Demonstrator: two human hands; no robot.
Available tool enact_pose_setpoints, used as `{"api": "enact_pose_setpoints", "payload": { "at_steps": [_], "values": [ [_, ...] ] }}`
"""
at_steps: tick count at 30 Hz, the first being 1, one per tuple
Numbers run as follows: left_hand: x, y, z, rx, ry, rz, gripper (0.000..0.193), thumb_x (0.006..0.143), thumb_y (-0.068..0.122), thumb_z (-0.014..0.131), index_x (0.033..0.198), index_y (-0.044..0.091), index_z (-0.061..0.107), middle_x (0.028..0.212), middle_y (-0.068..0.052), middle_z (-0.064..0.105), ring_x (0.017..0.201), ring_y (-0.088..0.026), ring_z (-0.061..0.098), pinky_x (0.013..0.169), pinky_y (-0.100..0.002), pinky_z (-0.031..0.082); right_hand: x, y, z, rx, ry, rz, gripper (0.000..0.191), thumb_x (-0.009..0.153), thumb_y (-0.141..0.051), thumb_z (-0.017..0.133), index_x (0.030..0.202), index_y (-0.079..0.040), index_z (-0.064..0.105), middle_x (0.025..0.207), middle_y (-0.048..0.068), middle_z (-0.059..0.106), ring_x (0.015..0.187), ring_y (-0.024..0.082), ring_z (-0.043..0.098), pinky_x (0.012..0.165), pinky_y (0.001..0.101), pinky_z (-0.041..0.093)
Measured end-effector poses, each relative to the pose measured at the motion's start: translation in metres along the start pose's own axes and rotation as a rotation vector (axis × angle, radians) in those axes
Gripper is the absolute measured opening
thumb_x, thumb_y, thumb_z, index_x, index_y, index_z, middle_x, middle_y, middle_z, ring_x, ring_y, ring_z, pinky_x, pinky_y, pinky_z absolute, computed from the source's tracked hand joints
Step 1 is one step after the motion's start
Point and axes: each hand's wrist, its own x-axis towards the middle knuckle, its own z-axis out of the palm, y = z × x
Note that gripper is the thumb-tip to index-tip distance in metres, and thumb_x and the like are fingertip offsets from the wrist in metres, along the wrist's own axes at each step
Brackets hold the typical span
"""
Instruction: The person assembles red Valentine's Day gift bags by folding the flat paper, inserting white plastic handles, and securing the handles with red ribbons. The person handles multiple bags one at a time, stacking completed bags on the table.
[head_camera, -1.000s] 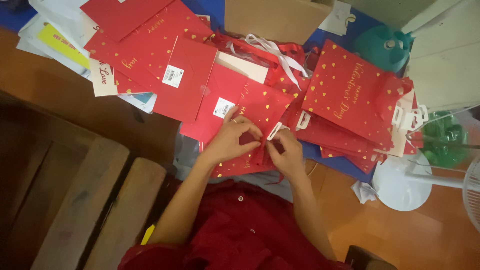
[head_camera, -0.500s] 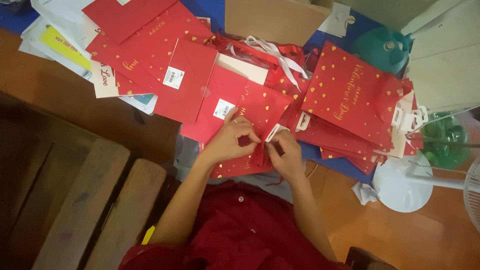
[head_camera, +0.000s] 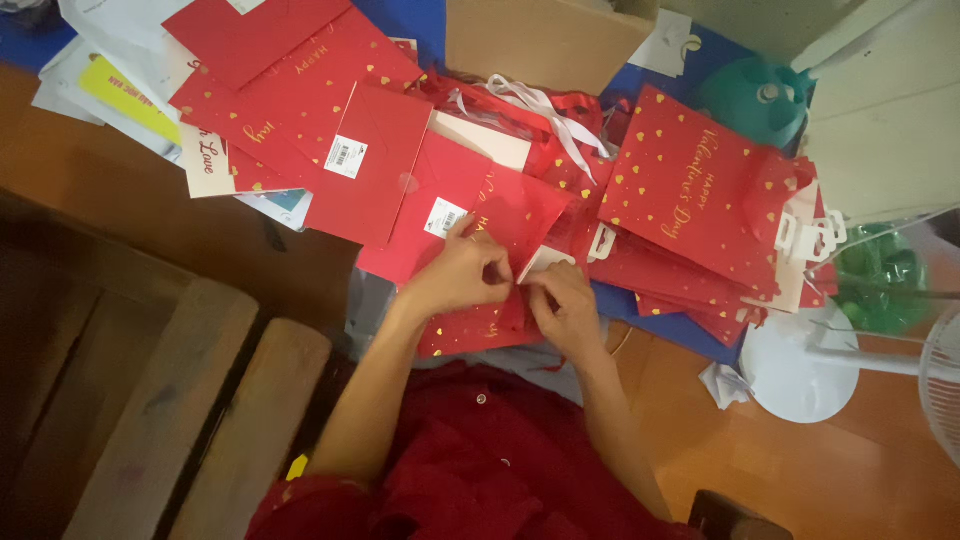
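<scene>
My left hand (head_camera: 462, 273) and my right hand (head_camera: 563, 304) meet over a flat red paper gift bag (head_camera: 470, 330) dotted with gold hearts, lying in front of me. Both hands pinch at its upper edge, close to a small white tag (head_camera: 541, 260). My fingers are bent tight on the paper. More red gift bags (head_camera: 690, 190) of the same kind are stacked to the right, and red envelopes (head_camera: 375, 160) with white stickers lie to the left.
A brown cardboard box (head_camera: 545, 40) stands at the back. White ribbons (head_camera: 540, 105) lie among the bags. A white fan base (head_camera: 795, 365) and green plastic items (head_camera: 875, 285) are at the right. Wooden planks (head_camera: 170, 410) lie at the lower left, white papers (head_camera: 110, 70) at the upper left.
My hands have stayed over the same bag, with small finger movements at its top edge. Nothing else has moved.
</scene>
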Motion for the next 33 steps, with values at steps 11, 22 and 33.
{"api": "enact_pose_setpoints", "payload": {
  "at_steps": [11, 22, 33],
  "values": [
    [-0.007, 0.013, -0.008, -0.095, 0.012, -0.102, 0.030, 0.073, 0.032, 0.088, 0.072, 0.009, 0.069, 0.072, -0.003, 0.067, 0.103, -0.018, 0.055, 0.124, -0.049, 0.017, -0.002, -0.010, 0.001, 0.052, 0.002, 0.155, 0.014, 0.087, 0.001, 0.065, 0.099, -0.005, 0.069, 0.090, 0.010, 0.067, 0.082, 0.025, 0.064, 0.073, 0.0345, 0.050],
    [-0.015, 0.010, -0.004, -0.030, 0.087, 0.013, 0.017, 0.078, 0.019, 0.075, 0.072, 0.007, 0.064, 0.067, -0.005, 0.067, 0.079, -0.020, 0.067, 0.130, -0.047, 0.015, 0.105, -0.029, -0.052, -0.091, 0.234, 0.009, 0.009, 0.107, -0.002, 0.064, 0.110, -0.003, 0.072, 0.088, 0.010, 0.064, 0.072, 0.019, 0.055, 0.066, 0.0292, 0.039],
    [-0.024, 0.002, 0.000, -0.086, 0.254, 0.104, 0.018, 0.084, 0.016, 0.071, 0.079, 0.006, 0.057, 0.076, -0.006, 0.062, 0.082, -0.022, 0.065, 0.131, -0.049, 0.022, 0.131, -0.043, -0.050, -0.220, 0.011, -0.014, 0.035, 0.104, -0.014, 0.068, 0.137, -0.004, 0.062, 0.135, 0.017, 0.061, 0.130, 0.034, 0.058, 0.114, 0.0436, 0.046]
  ]
}}
